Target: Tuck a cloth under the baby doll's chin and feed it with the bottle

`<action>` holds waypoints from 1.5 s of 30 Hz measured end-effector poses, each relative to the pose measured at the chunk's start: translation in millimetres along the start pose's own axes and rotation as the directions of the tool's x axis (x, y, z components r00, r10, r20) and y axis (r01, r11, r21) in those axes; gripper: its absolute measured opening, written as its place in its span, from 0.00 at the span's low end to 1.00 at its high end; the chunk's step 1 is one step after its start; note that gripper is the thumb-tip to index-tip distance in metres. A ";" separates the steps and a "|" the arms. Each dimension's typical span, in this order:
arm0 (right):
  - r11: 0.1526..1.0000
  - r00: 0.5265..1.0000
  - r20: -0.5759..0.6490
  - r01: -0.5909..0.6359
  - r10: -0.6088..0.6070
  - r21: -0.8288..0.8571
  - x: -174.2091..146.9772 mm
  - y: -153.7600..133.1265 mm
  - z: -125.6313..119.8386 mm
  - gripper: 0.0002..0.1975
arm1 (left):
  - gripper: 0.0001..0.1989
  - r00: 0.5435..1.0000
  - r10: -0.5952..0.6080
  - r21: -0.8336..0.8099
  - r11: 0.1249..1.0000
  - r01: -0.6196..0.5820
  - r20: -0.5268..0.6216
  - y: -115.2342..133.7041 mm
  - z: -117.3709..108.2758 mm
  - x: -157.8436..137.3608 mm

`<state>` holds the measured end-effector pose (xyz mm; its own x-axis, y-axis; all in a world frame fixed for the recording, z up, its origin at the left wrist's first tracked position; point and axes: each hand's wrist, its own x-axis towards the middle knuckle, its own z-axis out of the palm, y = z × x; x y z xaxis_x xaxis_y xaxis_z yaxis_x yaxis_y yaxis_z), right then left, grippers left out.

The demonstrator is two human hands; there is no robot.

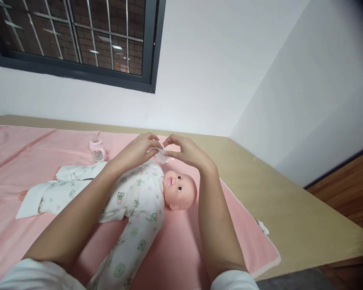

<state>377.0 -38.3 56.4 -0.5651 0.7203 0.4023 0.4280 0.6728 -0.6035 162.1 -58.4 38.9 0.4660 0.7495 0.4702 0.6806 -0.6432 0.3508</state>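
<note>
Beyond the head of a baby doll [180, 190], my left hand [140, 150] and my right hand [187, 151] meet above the pink blanket. Between their fingertips is a thin white tissue [162, 156], partly hidden by the fingers. Both hands have thumb and fingers closed on it. The doll lies on its back with its head to the right, dressed in a white printed outfit [139, 183]. My forearms pass over its body and beside its head.
A pink-lidded baby bottle [97, 149] stands upright on the pink blanket [175, 241], past the doll's legs. A small white object [263, 227] lies by the blanket's right edge on the wooden table [278, 209]. Behind are a white wall and a barred window [78, 36].
</note>
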 end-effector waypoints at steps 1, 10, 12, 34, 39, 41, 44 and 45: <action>1.000 1.000 0.012 -0.011 0.010 0.027 -0.1 -1.6 0.5 0.07 | 0.17 1.000 -0.001 -0.004 1.000 0.001 0.003 0.2 -0.6 0.4; 0.983 0.989 -0.025 -0.148 0.146 -0.106 1.5 -6.2 0.7 0.08 | 0.17 0.995 -0.090 0.006 0.996 0.091 -0.047 -1.5 -0.4 1.6; 0.963 0.980 -0.069 -0.198 0.189 -0.181 1.6 -3.1 -1.6 0.08 | 0.18 0.991 -0.106 -0.007 0.994 0.106 -0.079 -5.3 -7.9 0.2; 0.835 0.826 -0.201 -0.547 0.527 -0.058 -2.5 86.4 -23.7 0.16 | 0.29 0.485 -0.785 -0.422 0.618 0.663 -0.386 -139.7 -79.2 -49.4; 0.939 0.881 -0.341 -0.265 0.329 0.219 4.3 93.3 -14.1 0.26 | 0.25 0.477 -0.792 -0.437 0.609 0.662 -0.381 -144.4 -74.7 -46.1; 0.920 0.901 -0.284 -0.236 0.328 0.314 4.8 100.2 -7.3 0.33 | 0.25 0.478 -0.791 -0.443 0.611 0.656 -0.381 -143.7 -73.7 -46.3; 0.868 0.906 -0.127 -0.336 0.404 0.366 2.1 116.3 6.7 0.41 | 0.23 0.450 -0.808 -0.472 0.588 0.657 -0.380 -146.3 -72.9 -47.9; 0.849 0.896 -0.086 -0.377 0.435 0.371 0.7 122.3 11.8 0.42 | 0.22 0.439 -0.814 -0.480 0.579 0.658 -0.380 -148.1 -72.9 -48.6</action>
<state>420.6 42.5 -25.2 -0.2593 0.9529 0.1572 0.3143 0.2371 -0.9192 -2.5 -11.0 23.1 -0.5640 0.7935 0.2287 0.4297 0.0455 0.9018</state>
